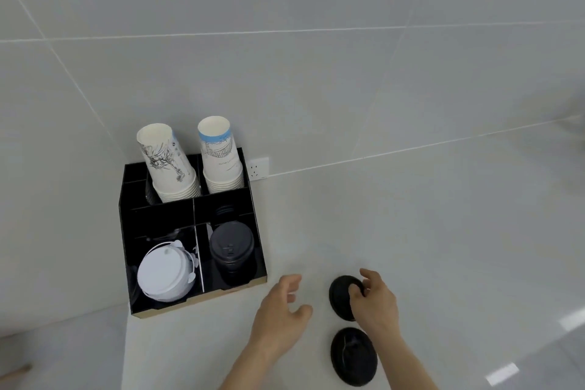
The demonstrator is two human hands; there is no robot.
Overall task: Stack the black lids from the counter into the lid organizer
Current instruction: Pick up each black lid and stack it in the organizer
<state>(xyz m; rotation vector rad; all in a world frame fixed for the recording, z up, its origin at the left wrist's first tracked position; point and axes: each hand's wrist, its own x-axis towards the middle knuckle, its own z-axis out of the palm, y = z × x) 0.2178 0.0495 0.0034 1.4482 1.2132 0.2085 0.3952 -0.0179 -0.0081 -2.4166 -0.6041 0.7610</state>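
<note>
Two black lids lie on the white counter at the lower right. My right hand point(375, 301) rests on the farther black lid point(340, 296), fingers curled over its right rim and gripping it. The nearer black lid point(353, 356) lies flat and untouched below it. My left hand point(280, 310) hovers open over the counter, left of the lids, holding nothing. The black lid organizer point(126, 222) stands at the left against the wall. Its front right compartment holds a stack of black lids point(231, 247).
The organizer's front left compartment holds white lids point(166, 274). Two stacks of paper cups point(167, 161) stand tilted in its back compartments. A wall socket point(258, 168) sits right of the organizer. The counter's left edge point(125, 351) drops off below the organizer.
</note>
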